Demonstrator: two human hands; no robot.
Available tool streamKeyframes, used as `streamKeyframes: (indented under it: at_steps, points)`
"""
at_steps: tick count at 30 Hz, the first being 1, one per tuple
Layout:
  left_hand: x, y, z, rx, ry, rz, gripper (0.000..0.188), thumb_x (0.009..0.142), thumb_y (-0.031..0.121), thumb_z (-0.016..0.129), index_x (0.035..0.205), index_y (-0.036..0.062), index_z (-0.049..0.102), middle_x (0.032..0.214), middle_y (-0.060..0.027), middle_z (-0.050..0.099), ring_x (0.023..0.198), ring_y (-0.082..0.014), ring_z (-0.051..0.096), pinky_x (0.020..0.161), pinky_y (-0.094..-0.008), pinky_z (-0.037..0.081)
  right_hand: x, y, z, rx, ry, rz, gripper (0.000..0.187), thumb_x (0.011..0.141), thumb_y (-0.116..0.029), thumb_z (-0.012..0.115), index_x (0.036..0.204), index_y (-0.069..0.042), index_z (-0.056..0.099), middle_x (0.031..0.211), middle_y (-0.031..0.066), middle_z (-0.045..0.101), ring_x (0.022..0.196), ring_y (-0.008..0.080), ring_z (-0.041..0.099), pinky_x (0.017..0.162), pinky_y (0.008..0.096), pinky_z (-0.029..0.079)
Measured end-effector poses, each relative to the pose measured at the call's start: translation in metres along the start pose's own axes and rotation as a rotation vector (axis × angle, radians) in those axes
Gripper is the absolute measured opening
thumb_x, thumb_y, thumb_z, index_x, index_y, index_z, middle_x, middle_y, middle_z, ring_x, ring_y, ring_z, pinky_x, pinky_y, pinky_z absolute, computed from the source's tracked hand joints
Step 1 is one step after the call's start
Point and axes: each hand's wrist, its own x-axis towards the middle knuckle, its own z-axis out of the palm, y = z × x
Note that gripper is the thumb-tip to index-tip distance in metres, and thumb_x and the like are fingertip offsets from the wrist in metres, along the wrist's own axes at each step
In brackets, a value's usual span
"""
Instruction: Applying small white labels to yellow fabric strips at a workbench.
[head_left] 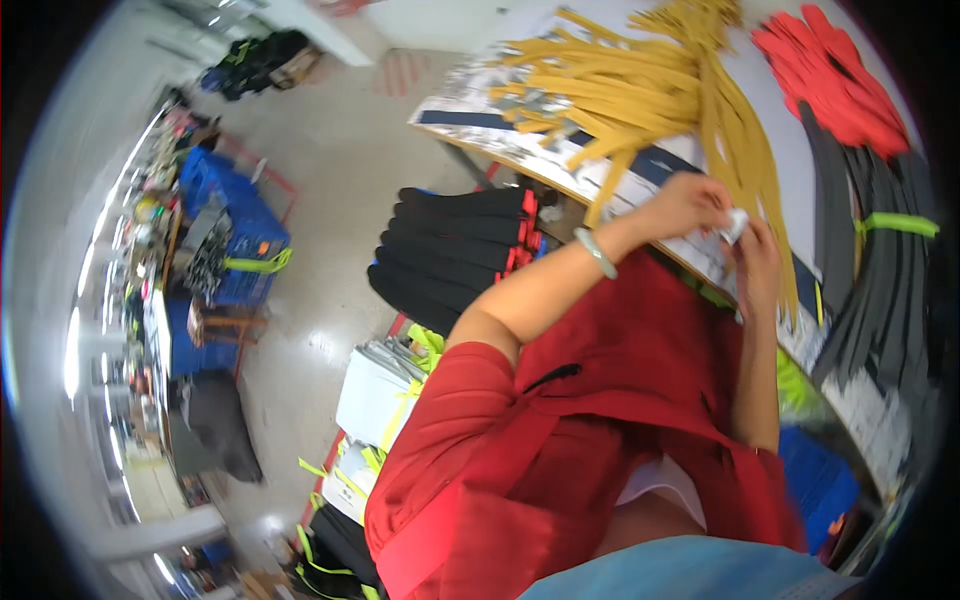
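Observation:
My left hand [690, 207], with a pale bangle [596, 253] on its wrist, reaches to the table edge with its fingers pinched together. Close beside it, my right hand [759, 268] has its fingertips closed too. Between them is a small crumpled white piece [736, 226], touched by both hands; its kind I cannot make out. Just beyond my hands, long mustard-yellow fabric strips [640, 85] lie fanned over the table [455, 105], some hanging past its edge. To the right are dark grey strips [885, 290] tied with a lime-green band [900, 224].
Red finger-like fabric pieces [830, 80] lie at the table's far right. Black bundles with red ends [450, 250] are stacked left of me, with white bundles [378, 395] nearer. A blue crate [815, 480] stands under the table; blue bins [235, 215] stand across the floor.

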Motion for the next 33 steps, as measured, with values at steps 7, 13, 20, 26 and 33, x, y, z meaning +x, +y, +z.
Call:
streamKeyframes:
  at_steps: [7, 13, 20, 26, 33]
  points:
    - [-0.013, 0.028, -0.008, -0.110, 0.029, -0.106, 0.018, 0.088, 0.006, 0.061, 0.105, -0.0001, 0.062, 0.093, -0.0077, 0.067, 0.082, -0.0159, 0.064, 0.075, -0.0283, 0.053, 0.022, -0.055, 0.016, -0.201, -0.404, -0.044, 0.012, 0.090, -0.016, 0.062, 0.092, -0.005, 0.060, 0.072, -0.0004, 0.058, 0.062, 0.0066, 0.052, 0.060, 0.0213, 0.043]
    - [-0.008, 0.029, -0.019, -0.096, -0.025, 0.010, 0.017, 0.080, -0.003, 0.069, 0.095, 0.0008, 0.066, 0.087, -0.0027, 0.066, 0.079, -0.0096, 0.061, 0.074, -0.0229, 0.048, 0.029, -0.058, 0.019, -0.140, -0.447, -0.016, 0.013, 0.087, -0.016, 0.066, 0.091, -0.004, 0.061, 0.075, -0.0015, 0.058, 0.066, 0.0061, 0.054, 0.062, 0.0210, 0.043]
    - [-0.025, 0.049, -0.018, 0.071, 0.063, 0.054, 0.012, 0.078, -0.007, 0.069, 0.088, -0.0001, 0.066, 0.076, -0.0017, 0.062, 0.068, -0.0081, 0.059, 0.063, -0.0197, 0.046, 0.024, -0.066, 0.030, -0.104, -0.560, -0.026, 0.010, 0.084, -0.014, 0.067, 0.086, -0.006, 0.061, 0.078, -0.0035, 0.055, 0.068, 0.0054, 0.051, 0.061, 0.0242, 0.043]
    - [-0.025, 0.019, 0.006, 0.912, 0.527, 0.475, 0.004, 0.082, -0.002, 0.067, 0.080, 0.0000, 0.063, 0.071, 0.0005, 0.061, 0.055, -0.0053, 0.052, 0.052, -0.0188, 0.041, 0.030, -0.025, 0.052, -0.800, 0.001, -0.779, 0.012, 0.079, -0.008, 0.065, 0.082, -0.004, 0.054, 0.074, 0.0037, 0.051, 0.063, 0.0130, 0.052, 0.057, 0.0283, 0.043]
    - [-0.040, 0.053, -0.019, 0.457, 0.312, 0.184, 0.018, 0.083, -0.004, 0.065, 0.101, -0.0014, 0.066, 0.084, -0.0030, 0.064, 0.070, -0.0089, 0.061, 0.065, -0.0200, 0.049, 0.025, -0.012, 0.041, -0.542, -0.134, -0.580, 0.014, 0.084, -0.001, 0.061, 0.097, -0.004, 0.066, 0.084, 0.0038, 0.061, 0.072, 0.0105, 0.056, 0.066, 0.0234, 0.047]
